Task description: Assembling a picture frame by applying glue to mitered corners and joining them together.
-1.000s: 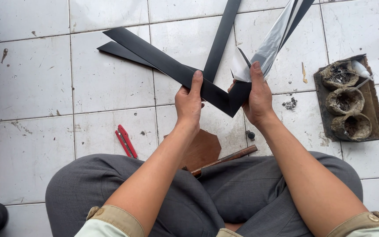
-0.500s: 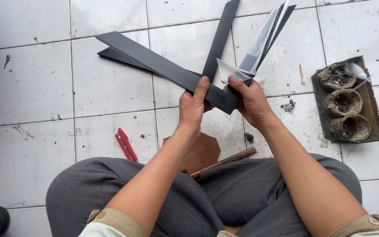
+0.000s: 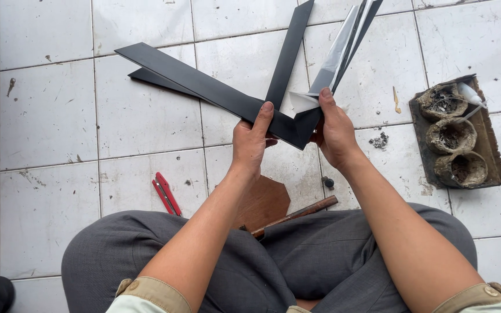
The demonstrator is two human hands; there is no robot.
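Observation:
I sit cross-legged on a white tiled floor and hold a bundle of long flat black strips that fan out from one joined corner. My left hand grips that corner from the left, thumb on top of a strip. My right hand holds the same corner from the right, fingers over a white and grey strip that points up and away. Two black strips run to the upper left, another black strip goes straight up.
A red cutter lies on the tiles by my left knee. A brown hexagonal board and a brown stick rest in front of my legs. At the right a dirty cardboard piece carries three crusted round cups and a white tube.
The strip bundle has been turned a little in my hands. My right hand shifted its grip at the joint, and the white strip end now shows under its fingers.

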